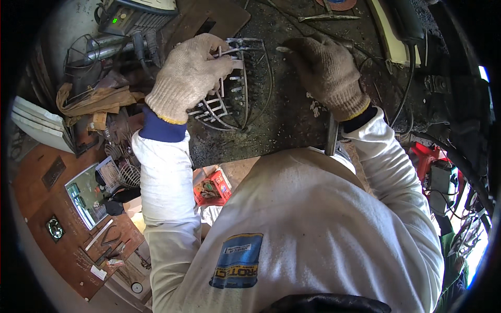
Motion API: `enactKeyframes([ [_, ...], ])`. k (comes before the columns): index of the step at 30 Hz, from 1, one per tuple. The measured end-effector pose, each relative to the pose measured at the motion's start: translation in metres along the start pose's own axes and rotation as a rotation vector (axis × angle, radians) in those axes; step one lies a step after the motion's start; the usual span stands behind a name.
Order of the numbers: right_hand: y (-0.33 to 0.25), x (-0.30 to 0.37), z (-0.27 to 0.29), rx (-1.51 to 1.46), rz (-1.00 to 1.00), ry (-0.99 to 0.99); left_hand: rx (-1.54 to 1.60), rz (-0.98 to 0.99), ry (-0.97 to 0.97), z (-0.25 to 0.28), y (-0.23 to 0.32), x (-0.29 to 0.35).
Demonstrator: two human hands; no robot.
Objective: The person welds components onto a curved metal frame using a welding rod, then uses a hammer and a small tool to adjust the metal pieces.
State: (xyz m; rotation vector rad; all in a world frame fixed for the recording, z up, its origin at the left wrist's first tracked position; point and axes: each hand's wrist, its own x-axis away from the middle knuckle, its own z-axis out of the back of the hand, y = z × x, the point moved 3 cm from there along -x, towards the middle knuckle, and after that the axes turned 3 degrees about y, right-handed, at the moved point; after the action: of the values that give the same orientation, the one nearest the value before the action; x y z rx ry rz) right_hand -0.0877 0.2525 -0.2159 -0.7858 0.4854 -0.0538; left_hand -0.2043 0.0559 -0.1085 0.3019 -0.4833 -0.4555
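A boat-shaped metal wire frame, with short cross rods along its curved outer wires, lies on the dark, stained metal workbench. My left hand, in a beige knitted glove, closes its thumb and fingers on the frame's left side and covers part of it. To the right of the frame, apart from it, is my right hand in a matching glove. Its fingers are drawn together, pointing left over the bench. A small pale tip shows at their end; I cannot tell whether it is the glove or something held.
A chipping hammer lies at the bench's far side. A machine with a green display stands far left, near a crumpled brown cloth. Black cables run along the right. A red basket sits below the bench's near edge.
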Motion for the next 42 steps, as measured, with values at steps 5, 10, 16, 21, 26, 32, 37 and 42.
enactKeyframes([
  [5, 0.003, 0.011, -0.01, -0.039, -0.003, 0.0, -0.18, -0.02, 0.074, -0.005, -0.004, -0.006],
  [10, 0.004, 0.014, -0.015, -0.064, 0.027, -0.007, -0.097, -0.03, 0.046, -0.005, 0.0, -0.002],
  [16, 0.003, 0.016, -0.017, -0.045, 0.007, -0.02, -0.205, -0.288, 0.061, -0.007, 0.002, -0.001],
  [21, -0.003, 0.016, -0.014, -0.036, 0.024, -0.055, -0.292, -0.179, 0.07, -0.01, -0.015, -0.007],
  [26, -0.011, 0.01, -0.023, 0.001, 0.065, -0.106, -0.256, -0.047, 0.132, -0.01, 0.004, -0.008],
  [32, -0.023, 0.003, -0.035, -0.004, 0.233, -0.031, -0.276, 0.027, 0.104, -0.008, 0.013, -0.007],
  [37, -0.019, 0.008, -0.038, -0.053, 0.259, -0.016, -0.289, -0.23, 0.126, -0.012, -0.001, -0.005],
  [42, -0.016, 0.019, -0.029, -0.022, 0.127, -0.086, -0.337, -0.255, 0.103, -0.014, 0.0, -0.004],
])
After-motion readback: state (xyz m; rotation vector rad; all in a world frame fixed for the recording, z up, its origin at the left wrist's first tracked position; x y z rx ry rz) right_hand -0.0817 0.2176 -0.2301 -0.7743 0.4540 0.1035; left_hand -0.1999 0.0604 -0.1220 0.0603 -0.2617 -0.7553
